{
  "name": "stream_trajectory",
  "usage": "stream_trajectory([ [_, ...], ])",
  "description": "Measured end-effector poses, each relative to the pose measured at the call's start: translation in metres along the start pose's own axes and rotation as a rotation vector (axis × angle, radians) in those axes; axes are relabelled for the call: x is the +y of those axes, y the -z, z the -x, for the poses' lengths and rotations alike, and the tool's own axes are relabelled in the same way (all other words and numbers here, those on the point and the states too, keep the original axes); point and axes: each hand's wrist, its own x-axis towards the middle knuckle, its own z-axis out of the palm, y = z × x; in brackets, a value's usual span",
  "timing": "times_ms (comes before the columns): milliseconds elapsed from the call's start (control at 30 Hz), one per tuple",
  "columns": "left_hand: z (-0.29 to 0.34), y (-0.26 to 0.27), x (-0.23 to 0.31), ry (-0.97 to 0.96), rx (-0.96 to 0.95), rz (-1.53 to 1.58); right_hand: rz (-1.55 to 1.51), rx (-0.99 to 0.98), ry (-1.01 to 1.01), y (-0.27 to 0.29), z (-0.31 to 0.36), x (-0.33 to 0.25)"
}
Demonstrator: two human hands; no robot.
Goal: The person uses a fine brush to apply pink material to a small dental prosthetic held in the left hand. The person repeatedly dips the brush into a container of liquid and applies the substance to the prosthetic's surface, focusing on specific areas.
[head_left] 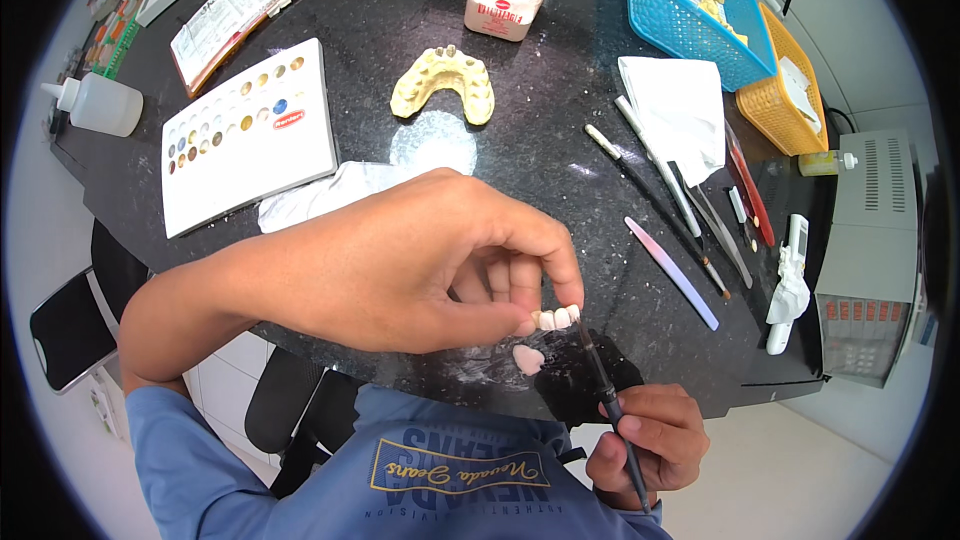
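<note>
My left hand (430,260) reaches across from the left and pinches a short row of white dental crowns (556,319) between thumb and fingertips. From the lower right, my right hand (660,435) grips a slim dark-handled brush (604,380) like a pen. Its tip meets the right end of the crowns; whether it touches or stops just short, I cannot tell. Below the crowns, a small pink blob of paste (528,360) lies on the black worktop (400,372). Farther off sits a yellowish horseshoe-shaped dental cast (445,85) with tooth shapes.
On the left are a white palette with coloured dots (250,130) and a squeeze bottle (105,105). At the back stands a jar of pinkish powder (507,0). To the right lie a white tissue (670,110), tweezers (718,225), a pastel file (670,270) and a blue basket (680,35).
</note>
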Motion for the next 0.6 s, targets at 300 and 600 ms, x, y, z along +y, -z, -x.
stream_trajectory([
  [300, 0.0008, 0.0, -0.0009, 0.005, 0.0, 0.011, -0.007, 0.029, -0.036, -0.0007, 0.0012, -0.0023],
  [600, -0.0003, 0.0, 0.0013, 0.022, 0.001, 0.012, -0.001, 0.007, -0.021, 0.0012, -0.0006, -0.0014],
])
